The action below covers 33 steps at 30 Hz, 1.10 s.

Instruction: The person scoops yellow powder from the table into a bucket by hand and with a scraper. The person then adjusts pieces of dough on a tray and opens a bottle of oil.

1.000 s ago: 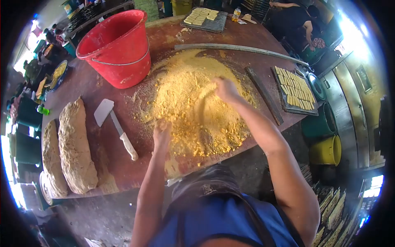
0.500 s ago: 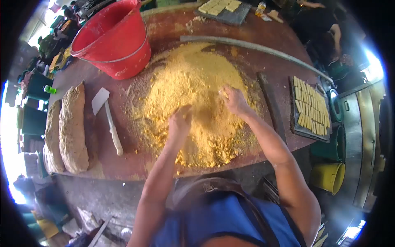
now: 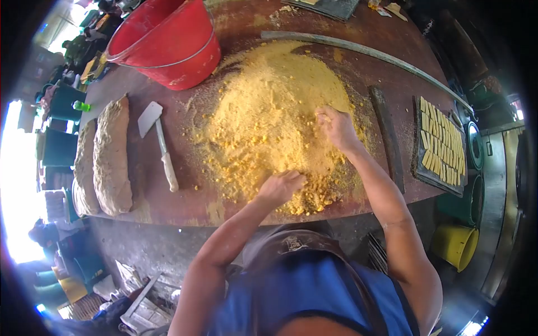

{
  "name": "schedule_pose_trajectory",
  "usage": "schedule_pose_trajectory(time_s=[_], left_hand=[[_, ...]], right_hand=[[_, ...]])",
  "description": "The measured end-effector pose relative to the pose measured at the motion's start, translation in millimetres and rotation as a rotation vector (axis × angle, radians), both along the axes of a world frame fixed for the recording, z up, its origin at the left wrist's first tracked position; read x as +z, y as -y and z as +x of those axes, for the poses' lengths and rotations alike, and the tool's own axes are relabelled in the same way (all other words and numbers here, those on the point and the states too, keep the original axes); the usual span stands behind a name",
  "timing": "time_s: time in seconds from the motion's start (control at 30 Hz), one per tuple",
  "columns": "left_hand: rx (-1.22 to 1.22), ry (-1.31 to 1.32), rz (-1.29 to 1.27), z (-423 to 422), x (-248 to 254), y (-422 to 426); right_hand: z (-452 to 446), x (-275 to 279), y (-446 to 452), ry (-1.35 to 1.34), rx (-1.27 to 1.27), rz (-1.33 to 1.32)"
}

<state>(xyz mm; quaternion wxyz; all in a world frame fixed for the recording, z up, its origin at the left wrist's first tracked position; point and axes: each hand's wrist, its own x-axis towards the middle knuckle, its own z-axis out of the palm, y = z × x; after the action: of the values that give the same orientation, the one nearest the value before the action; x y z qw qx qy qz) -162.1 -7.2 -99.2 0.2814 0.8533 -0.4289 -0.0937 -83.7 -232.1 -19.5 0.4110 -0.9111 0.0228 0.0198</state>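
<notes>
A wide heap of yellow crumbly mixture (image 3: 263, 106) covers the middle of the table, fine at the far side and lumpier towards me. My left hand (image 3: 283, 186) lies low on its near edge, fingers stretched to the right and touching the lumps. Higher up, on the heap's right side, my right hand (image 3: 338, 130) has its fingers curled in, with some of the yellow mixture at the fingertips. How much it holds is hidden.
Left of the heap are a white-bladed scraper (image 3: 164, 154) and long dough rolls (image 3: 112, 159). A red bucket (image 3: 174, 53) stands behind. To the right lie a dark bar (image 3: 386, 140) and a tray (image 3: 417, 168) of cut yellow pieces. A long pole (image 3: 364, 49) crosses the far side.
My left hand has moved down and right to the heap's near edge, and its fingers now point right. The right hand stays on the heap's right side. The view has shifted slightly.
</notes>
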Motion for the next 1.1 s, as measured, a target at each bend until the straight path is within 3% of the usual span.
schedule_pose_trajectory(time_s=[0.03,0.1,0.17,0.2,0.27,0.33,0.37,0.4,0.43,0.47,0.53,0.63,0.7,0.77,0.83,0.9,0.93,1.03,1.1], left_hand=[[-0.003,-0.038,0.033,0.0,0.2,-2.6],[-0.088,0.032,0.067,10.2,-5.9,-12.3],[0.034,0.285,-0.211,25.6,-27.8,-22.0],[0.17,-0.054,0.015,34.9,-24.3,-24.0],[0.234,-0.12,0.073,52.9,12.0,-31.8],[0.294,-0.189,0.127,67.2,32.4,-38.8],[0.248,-0.117,0.155,70.9,37.1,-42.6],[0.208,-0.048,0.186,70.9,44.7,-48.1],[0.201,-0.043,0.174,70.0,52.5,-54.5],[0.197,-0.22,0.114,70.0,61.5,-61.5],[0.223,-0.639,-0.095,75.0,56.4,-76.7],[0.077,-0.726,-0.25,73.3,60.8,-93.1],[0.139,-0.703,-0.237,68.7,73.8,-93.1],[0.098,-0.436,0.105,70.7,82.2,-90.2],[0.117,-0.388,0.027,78.9,53.1,-84.3],[0.193,-0.266,-0.128,81.8,47.1,-77.4],[0.286,-0.366,-0.121,77.7,72.1,-77.8],[0.371,-0.324,-0.247,91.5,72.8,-66.0],[0.449,-0.352,-0.246,98.5,83.6,-59.8]], right_hand=[[-4.0,7.0,-3.9,-0.132,-0.066,-0.081],[-6.5,-13.8,-6.3,-0.085,-0.091,-0.156],[-22.2,-20.5,-18.5,0.202,-0.089,-0.187],[-32.3,-12.5,-30.0,0.215,-0.11,-0.204],[-48.6,3.5,-63.4,0.414,0.076,-0.481],[-52.5,-7.8,-94.5,0.344,0.24,-0.308],[-54.1,-11.2,-104.6,0.348,0.223,-0.331],[-56.2,-11.1,-116.3,0.17,0.176,-0.129],[-58.7,-10.2,-124.9,-0.005,0.133,0.077],[-61.0,-9.0,-129.4,0.001,0.133,0.065],[-61.8,-5.9,-134.1,0.018,0.098,-0.095],[-68.7,-1.4,-139.9,0.172,0.175,-0.269],[-75.4,-1.0,-142.9,0.124,0.179,-0.378],[-75.1,-3.2,-136.3,0.286,0.26,-0.609],[-70.0,18.2,-141.7,0.283,0.292,-0.604],[-59.6,28.3,-140.0,-0.018,0.334,-0.528],[-58.5,27.9,-136.2,0.263,0.341,-0.433],[-36.5,19.1,-126.7,0.352,0.29,-0.419],[-20.7,19.3,-120.6,0.422,0.271,-0.268]])
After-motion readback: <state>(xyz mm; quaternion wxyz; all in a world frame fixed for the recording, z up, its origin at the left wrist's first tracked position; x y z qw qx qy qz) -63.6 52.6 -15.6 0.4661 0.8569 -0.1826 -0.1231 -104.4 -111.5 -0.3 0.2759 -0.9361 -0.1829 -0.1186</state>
